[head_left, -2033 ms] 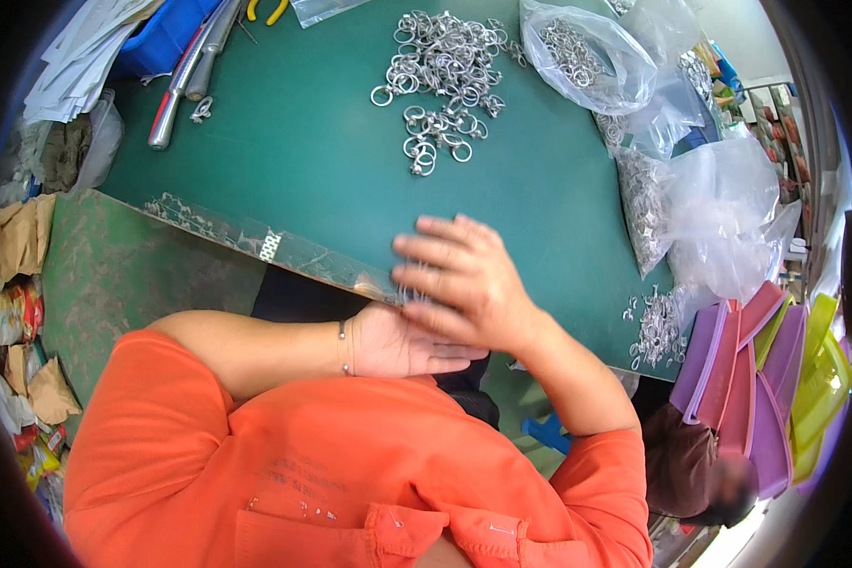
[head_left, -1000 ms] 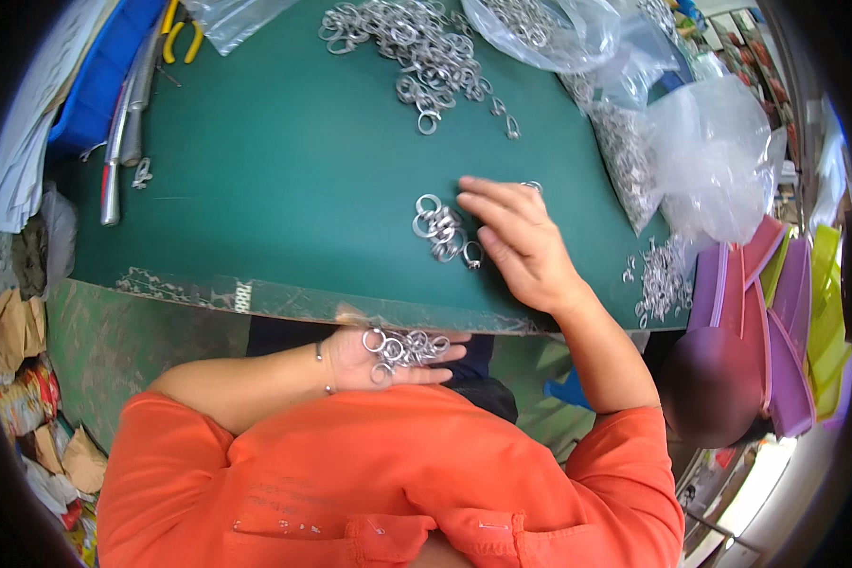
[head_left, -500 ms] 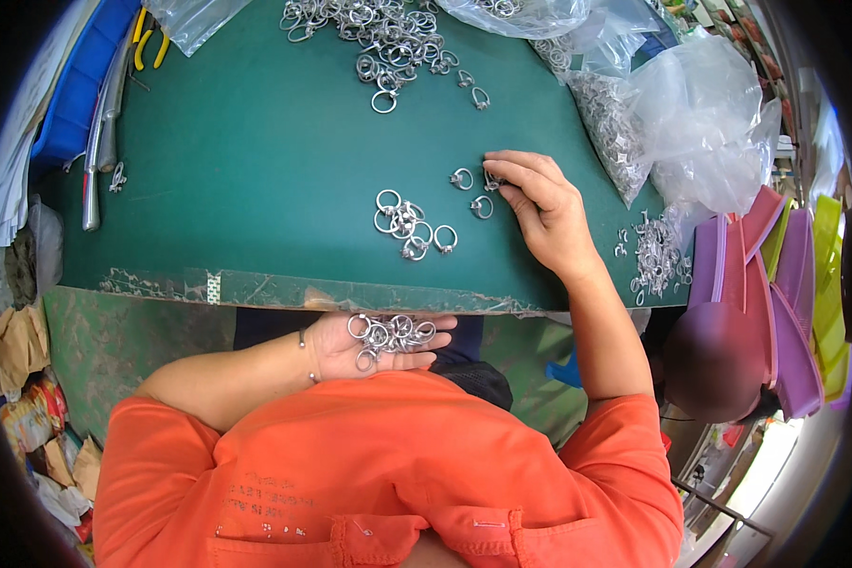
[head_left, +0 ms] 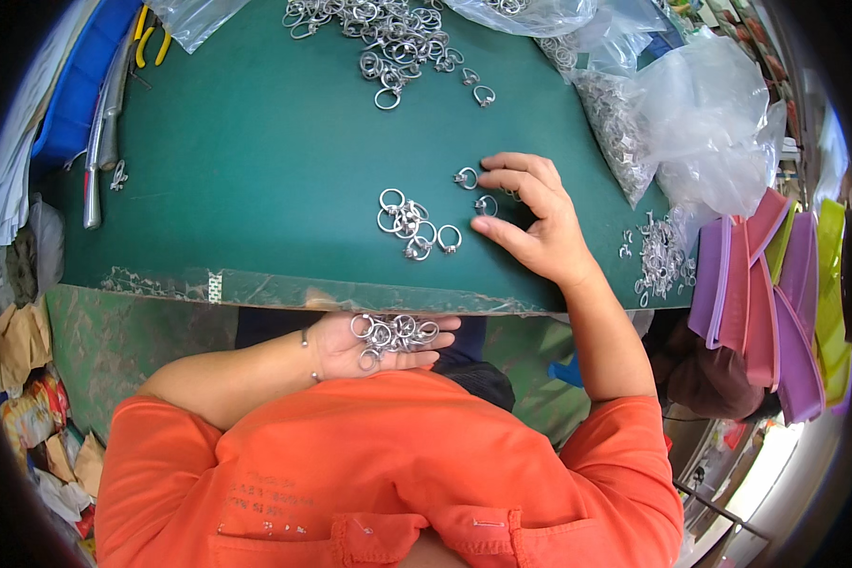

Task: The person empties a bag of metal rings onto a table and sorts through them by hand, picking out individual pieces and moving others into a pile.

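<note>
Palm up below the table's front edge, my left hand (head_left: 336,343) bears a small heap of silver rings (head_left: 388,333), its fingers stretched out flat. My right hand (head_left: 544,222) hovers over the green table top, thumb and fingers apart. Just left of its fingertips lies a single ring (head_left: 466,177), and another ring (head_left: 486,205) sits between thumb and fingers. One more is partly hidden under the fingers. Farther left is a loose cluster of rings (head_left: 407,218), with one ring (head_left: 449,238) at its right side.
A big ring pile (head_left: 388,38) covers the far middle. Clear bags (head_left: 625,123) of small metal parts stand far right, near a heap of small pieces (head_left: 663,256). Pliers (head_left: 150,43), a metal rod (head_left: 93,180) and a blue bin (head_left: 76,95) are at left. Purple and pink trays (head_left: 748,293) stand right.
My right hand's fingers have spread from a pinch around a ring, which now lies partly hidden beneath them. The left hand with its rings stays put.
</note>
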Motion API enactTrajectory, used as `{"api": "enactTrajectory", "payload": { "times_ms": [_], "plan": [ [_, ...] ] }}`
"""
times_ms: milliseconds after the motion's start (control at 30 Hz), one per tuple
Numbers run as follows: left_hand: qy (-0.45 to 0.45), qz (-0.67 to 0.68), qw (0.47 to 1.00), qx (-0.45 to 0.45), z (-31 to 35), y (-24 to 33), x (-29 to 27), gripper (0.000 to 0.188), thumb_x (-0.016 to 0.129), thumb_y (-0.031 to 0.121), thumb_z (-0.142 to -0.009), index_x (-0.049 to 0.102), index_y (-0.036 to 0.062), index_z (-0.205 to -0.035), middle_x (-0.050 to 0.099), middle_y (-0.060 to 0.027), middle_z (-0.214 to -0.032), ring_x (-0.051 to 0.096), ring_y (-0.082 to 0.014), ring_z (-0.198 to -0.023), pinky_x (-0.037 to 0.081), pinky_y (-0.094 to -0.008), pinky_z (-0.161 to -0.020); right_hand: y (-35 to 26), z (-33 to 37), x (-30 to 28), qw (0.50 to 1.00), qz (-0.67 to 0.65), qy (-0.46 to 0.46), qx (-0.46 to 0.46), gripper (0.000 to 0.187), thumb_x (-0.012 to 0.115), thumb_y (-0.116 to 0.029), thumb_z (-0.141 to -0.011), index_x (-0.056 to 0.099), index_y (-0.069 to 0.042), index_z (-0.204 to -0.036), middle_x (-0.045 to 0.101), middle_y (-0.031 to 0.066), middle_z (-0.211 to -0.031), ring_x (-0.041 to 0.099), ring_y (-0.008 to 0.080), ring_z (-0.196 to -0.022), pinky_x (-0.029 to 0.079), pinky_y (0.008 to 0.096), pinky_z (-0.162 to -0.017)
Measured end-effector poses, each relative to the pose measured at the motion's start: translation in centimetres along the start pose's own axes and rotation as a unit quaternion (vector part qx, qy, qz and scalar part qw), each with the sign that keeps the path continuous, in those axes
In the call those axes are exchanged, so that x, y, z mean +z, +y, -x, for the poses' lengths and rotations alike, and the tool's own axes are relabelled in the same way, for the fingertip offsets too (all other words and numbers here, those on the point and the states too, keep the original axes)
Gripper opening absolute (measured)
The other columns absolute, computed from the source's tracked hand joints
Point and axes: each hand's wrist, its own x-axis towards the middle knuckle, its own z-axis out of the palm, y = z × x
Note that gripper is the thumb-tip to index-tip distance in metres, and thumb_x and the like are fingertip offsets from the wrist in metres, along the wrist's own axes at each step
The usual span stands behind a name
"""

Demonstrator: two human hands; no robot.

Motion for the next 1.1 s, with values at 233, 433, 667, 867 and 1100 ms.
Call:
{"api": "enactTrajectory", "payload": {
  "times_ms": [233, 433, 667, 867, 1100],
  "plan": [
    [-0.007, 0.013, 1.000, 0.015, -0.1, -0.1, -0.3, 0.067, 0.055, 0.022, -0.094, 0.023, -0.0044, -0.147, 0.031, -0.0217, -0.150, 0.039, -0.0411, -0.133, 0.050, -0.0418, -0.101, -0.4, -1.3, 0.9, 0.999, -0.021, 0.026, -0.039, 0.042, 0.070, -0.017, -0.079, 0.062, -0.006, -0.118, 0.052, 0.0172, -0.133, 0.047, 0.0326, -0.124, 0.034, 0.0405, -0.105],
    [0.027, -0.038, 0.999, 0.018, -0.1, 0.0, 0.4, 0.063, 0.050, 0.025, -0.097, 0.026, -0.0071, -0.145, 0.031, -0.0214, -0.151, 0.041, -0.0339, -0.134, 0.029, -0.0510, -0.115, 1.0, -3.6, 2.2, 0.996, 0.006, 0.082, 0.026, 0.037, 0.056, -0.019, -0.094, 0.055, -0.002, -0.126, 0.048, 0.0200, -0.136, 0.044, 0.0378, -0.127, 0.033, 0.0440, -0.107],
    [0.019, -0.047, 0.998, 0.028, 0.1, 0.0, 0.5, 0.066, 0.052, 0.027, -0.095, 0.025, -0.0062, -0.146, 0.032, -0.0221, -0.150, 0.038, -0.0351, -0.136, 0.031, -0.0523, -0.114, -0.5, -1.9, 1.6, 0.999, -0.020, 0.003, -0.028, 0.022, 0.070, -0.008, -0.074, 0.065, -0.004, -0.096, 0.059, 0.0126, -0.100, 0.055, 0.0281, -0.093, 0.044, 0.0366, -0.083],
    [-0.010, -0.042, 0.998, 0.040, 0.0, -0.2, 0.4, 0.057, 0.045, 0.025, -0.098, 0.031, -0.0038, -0.144, 0.038, -0.0218, -0.147, 0.042, -0.0350, -0.133, 0.040, -0.0486, -0.108, -3.5, -0.7, 1.9, 0.994, -0.051, -0.046, -0.081, 0.022, 0.073, -0.009, -0.071, 0.063, -0.008, -0.091, 0.057, 0.0094, -0.104, 0.053, 0.0269, -0.095, 0.039, 0.0390, -0.087],
    [0.013, -0.081, 0.996, 0.036, 0.1, 0.0, 0.5, 0.068, 0.056, 0.030, -0.094, 0.027, -0.0015, -0.147, 0.031, -0.0240, -0.150, 0.038, -0.0373, -0.136, 0.033, -0.0531, -0.113, -2.2, -0.4, 1.7, 0.990, -0.077, -0.081, -0.089, 0.025, 0.078, -0.013, -0.069, 0.060, -0.008, -0.085, 0.059, 0.0069, -0.098, 0.053, 0.0261, -0.092, 0.038, 0.0384, -0.085]
  ]
}}
